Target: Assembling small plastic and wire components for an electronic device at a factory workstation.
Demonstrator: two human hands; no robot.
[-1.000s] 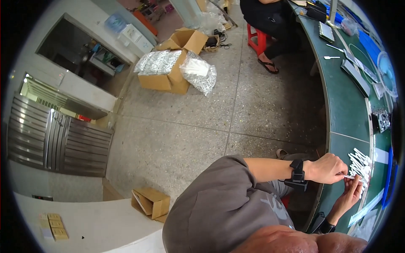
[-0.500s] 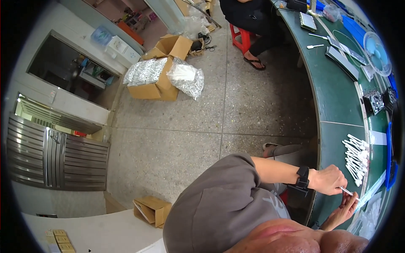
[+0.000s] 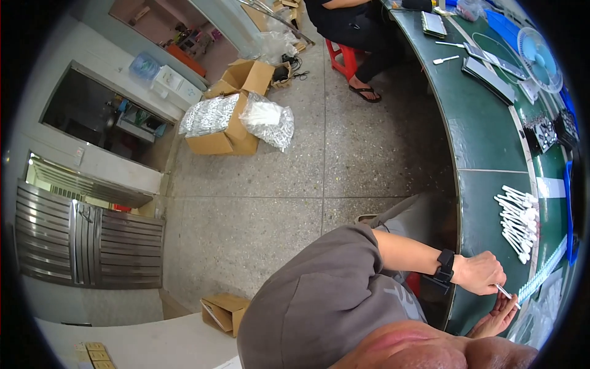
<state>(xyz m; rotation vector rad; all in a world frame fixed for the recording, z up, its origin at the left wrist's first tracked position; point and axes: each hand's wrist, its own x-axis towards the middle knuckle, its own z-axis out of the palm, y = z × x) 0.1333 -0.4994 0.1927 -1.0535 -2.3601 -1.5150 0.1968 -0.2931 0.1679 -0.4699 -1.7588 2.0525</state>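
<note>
Pinching a slim stick [image 3: 504,291], left hand [image 3: 480,272] and part-hidden right hand [image 3: 496,318], four o'clock; silvery packs [image 3: 210,115] in cardboard box [image 3: 209,145], eleven o'clock.

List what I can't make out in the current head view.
All in the head view:
Right hand: wrist hidden behind the person's own head.
White stick: one end hidden by the left hand.
Pile of white sticks: too small and overlapping to count.
Co-worker: head cut off by the top edge.
</note>
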